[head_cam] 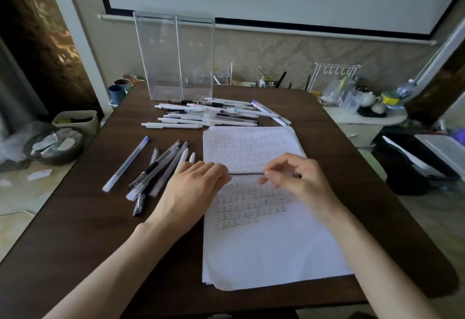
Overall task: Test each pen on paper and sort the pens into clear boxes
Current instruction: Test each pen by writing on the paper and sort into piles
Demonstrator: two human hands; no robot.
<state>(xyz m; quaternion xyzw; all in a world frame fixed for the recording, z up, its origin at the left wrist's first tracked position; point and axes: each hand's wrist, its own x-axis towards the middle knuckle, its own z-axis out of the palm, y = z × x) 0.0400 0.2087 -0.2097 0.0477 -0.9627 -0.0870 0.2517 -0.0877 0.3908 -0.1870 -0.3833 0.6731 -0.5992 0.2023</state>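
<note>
Over the desk (pixel 75 230), paper (pixel 264 255) centre, clear boxes (pixel 176 54) far ahead-left. Left hand (pixel 198 185) and right hand (pixel 294 175) each pinch an end of a slim pen (pixel 245 174), lying left-right just above the paper. Left hand is nearer the boxes.

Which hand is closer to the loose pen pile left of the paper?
Left. The left hand lies right beside the pile; the right hand is over the paper, farther off. Both hold one pen.
</note>
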